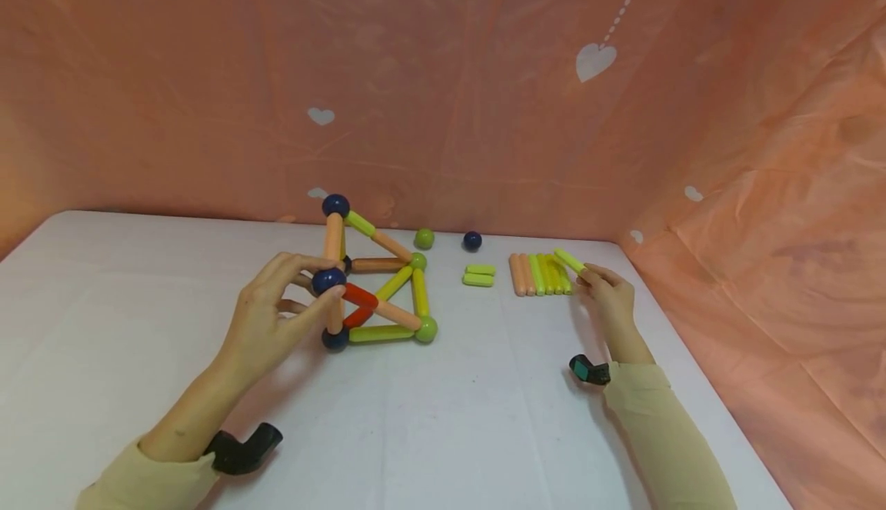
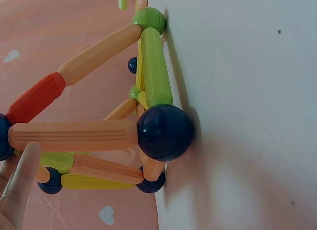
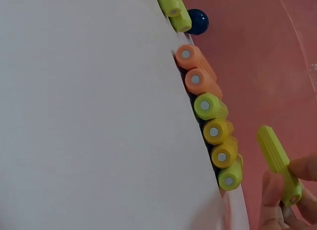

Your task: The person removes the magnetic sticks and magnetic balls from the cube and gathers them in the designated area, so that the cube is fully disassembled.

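A frame of magnetic rods and balls stands on the white table, left of centre in the head view. My left hand (image 1: 266,333) pinches a dark blue ball (image 1: 328,282) at its near upper corner, between thumb and fingers. A red rod (image 1: 361,295) and a peach rod (image 1: 398,315) slope from that ball to a green ball (image 1: 427,329) on the table. At the right, my right hand (image 1: 609,302) pinches a yellow-green rod (image 3: 275,150) by one end. This rod is raised above the far right end of a row of rods (image 1: 541,275).
Two short yellow-green rods (image 1: 479,280) lie between the frame and the row. Behind them are a loose green ball (image 1: 424,238) and a loose dark blue ball (image 1: 472,241). A peach-coloured cloth (image 1: 443,95) with white hearts hangs along the table's back and right.
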Demonstrator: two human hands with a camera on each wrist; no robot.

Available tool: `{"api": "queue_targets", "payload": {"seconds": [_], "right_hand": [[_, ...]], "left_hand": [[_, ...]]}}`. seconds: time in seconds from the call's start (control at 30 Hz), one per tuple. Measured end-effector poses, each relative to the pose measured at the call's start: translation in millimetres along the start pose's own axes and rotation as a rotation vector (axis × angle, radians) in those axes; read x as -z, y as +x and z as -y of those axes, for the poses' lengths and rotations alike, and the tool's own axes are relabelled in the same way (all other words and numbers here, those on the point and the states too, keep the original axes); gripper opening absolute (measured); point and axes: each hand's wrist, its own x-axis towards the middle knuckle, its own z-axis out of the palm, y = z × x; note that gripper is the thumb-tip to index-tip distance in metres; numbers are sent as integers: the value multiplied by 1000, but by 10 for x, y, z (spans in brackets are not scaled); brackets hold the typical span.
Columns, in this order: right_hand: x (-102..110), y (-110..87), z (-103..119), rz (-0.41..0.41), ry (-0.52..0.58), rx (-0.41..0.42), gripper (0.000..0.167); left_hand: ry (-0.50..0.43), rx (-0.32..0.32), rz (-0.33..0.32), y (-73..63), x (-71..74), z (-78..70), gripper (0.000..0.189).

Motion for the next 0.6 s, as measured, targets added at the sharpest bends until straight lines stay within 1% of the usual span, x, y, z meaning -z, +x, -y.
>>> {"api": "queue_targets", "payload": {"seconds": [0.2, 0.3, 0.4, 0.5, 0.53, 0.6], "right_hand": [[-2, 90, -24, -60, 105, -56, 42], [-8, 149, -34, -93, 138, -98, 42], [-13, 185, -47, -94, 167, -141, 43], [-18, 190, -71, -43, 124, -152, 44], [-17, 182, -83, -20, 89, -144, 45], [-9, 166, -111, 16, -22, -118, 45]], "left_hand": [[-4, -6, 0, 0, -4, 5, 31], [-4, -2, 0, -1, -4, 5, 31], [-7, -5, -2, -5, -11, 12, 30], [-7, -5, -1, -9, -16, 17, 30], [-6, -6, -1, -10, -18, 19, 30], [-4, -9, 3, -10, -21, 24, 30]]}}
